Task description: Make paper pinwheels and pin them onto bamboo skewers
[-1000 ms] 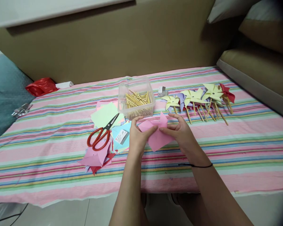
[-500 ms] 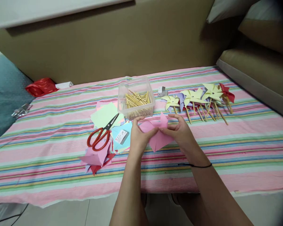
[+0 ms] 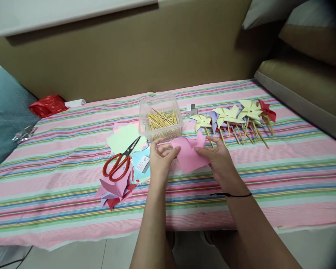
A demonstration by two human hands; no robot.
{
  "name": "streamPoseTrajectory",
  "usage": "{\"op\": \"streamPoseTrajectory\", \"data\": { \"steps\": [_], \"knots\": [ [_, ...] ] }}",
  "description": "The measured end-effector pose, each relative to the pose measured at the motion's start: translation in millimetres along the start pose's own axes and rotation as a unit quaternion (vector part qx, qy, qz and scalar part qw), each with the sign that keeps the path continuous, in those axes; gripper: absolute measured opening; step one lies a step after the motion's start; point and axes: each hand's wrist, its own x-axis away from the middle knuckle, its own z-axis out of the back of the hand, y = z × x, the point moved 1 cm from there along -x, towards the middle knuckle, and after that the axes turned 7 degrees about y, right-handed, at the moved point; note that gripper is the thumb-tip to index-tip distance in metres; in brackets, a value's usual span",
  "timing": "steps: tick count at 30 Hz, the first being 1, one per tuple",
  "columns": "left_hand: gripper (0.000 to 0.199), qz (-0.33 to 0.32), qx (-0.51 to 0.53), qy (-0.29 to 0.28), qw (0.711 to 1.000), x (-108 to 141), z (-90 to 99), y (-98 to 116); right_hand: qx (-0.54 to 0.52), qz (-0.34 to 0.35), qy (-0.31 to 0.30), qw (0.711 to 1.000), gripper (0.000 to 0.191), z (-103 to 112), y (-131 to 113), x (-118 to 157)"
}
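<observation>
Pink paper (image 3: 188,154) over striped tablecloth (image 3: 282,157), beside tan sofa (image 3: 305,80)

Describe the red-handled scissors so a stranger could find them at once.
Start at the clear plastic box of wooden sticks in the middle of the striped pink tablecloth. Just left and nearer lies a spread of coloured paper sheets; the red-handled scissors lie on top, open. They are the only metal tool among the paper.

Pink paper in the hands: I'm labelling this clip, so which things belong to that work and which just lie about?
In the work: pink paper, left hand, right hand, box of sticks, scissors, paper sheets, pinwheels.

Lying about: red bag, foil wrapper, cushion.
</observation>
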Motion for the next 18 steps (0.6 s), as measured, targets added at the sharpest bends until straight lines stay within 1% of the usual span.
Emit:
{"op": "streamPoseTrajectory", "data": {
  "steps": [3, 7, 12, 18],
  "knots": [
    [0.059, -0.034, 0.009, 0.004, 0.999, -2.9, 1.9, -0.6, 0.002, 0.005, 0.023, 1.000, 0.079, 1.3, -0.1, -1.1],
    [0.054, -0.065, 0.006, -0.026, 0.998, -3.1, 1.3, -1.1, -0.002, 0.008, 0.040, 0.999, 0.079, 1.5, 0.7, -1.9],
    [0.044, -0.114, -0.048, -0.060, 0.991, -1.9, 2.1, -1.4, -0.018, 0.009, 0.053, 0.998, 0.078, 0.8, 0.7, -3.4],
    [0.041, -0.116, -0.070, -0.071, 0.988, 1.7, -1.0, -0.3, -0.017, 0.007, 0.057, 0.998, 0.077, 1.4, 1.4, -3.5]
  ]
}}
